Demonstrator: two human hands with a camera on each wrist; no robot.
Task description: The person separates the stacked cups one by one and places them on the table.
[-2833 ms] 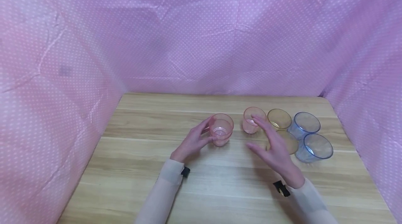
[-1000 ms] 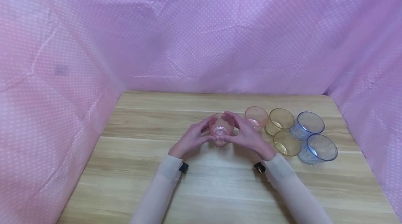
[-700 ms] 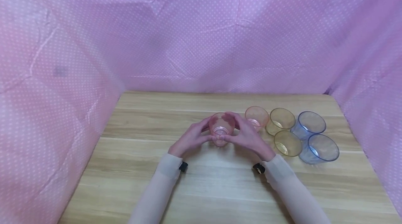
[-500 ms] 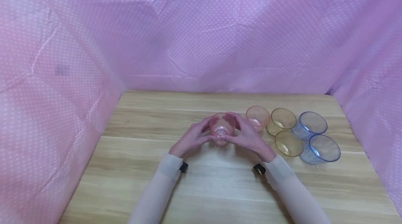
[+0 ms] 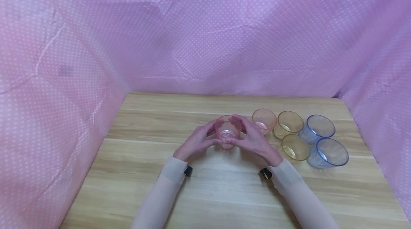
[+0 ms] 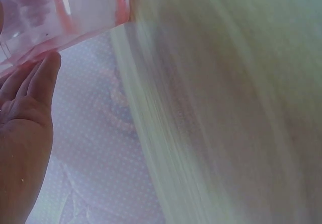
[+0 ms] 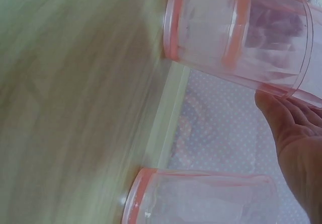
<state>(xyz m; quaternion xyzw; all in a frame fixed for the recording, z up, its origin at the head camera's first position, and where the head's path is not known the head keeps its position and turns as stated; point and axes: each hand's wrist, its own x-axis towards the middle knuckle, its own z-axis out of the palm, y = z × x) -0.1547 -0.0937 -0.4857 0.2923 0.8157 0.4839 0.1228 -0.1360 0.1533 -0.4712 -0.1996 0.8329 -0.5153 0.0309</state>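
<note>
Wooden surface is boxed in by pink dotted cloth on the back and both sides, with loads of bare room left and front. Off to the right sit two blue cups, two yellow cups and one pink cup (all bunched close). Mid-surface, the see-through pink cup with the ringed base stands upright, with the left hand and right hand both curled round its sides.
</note>
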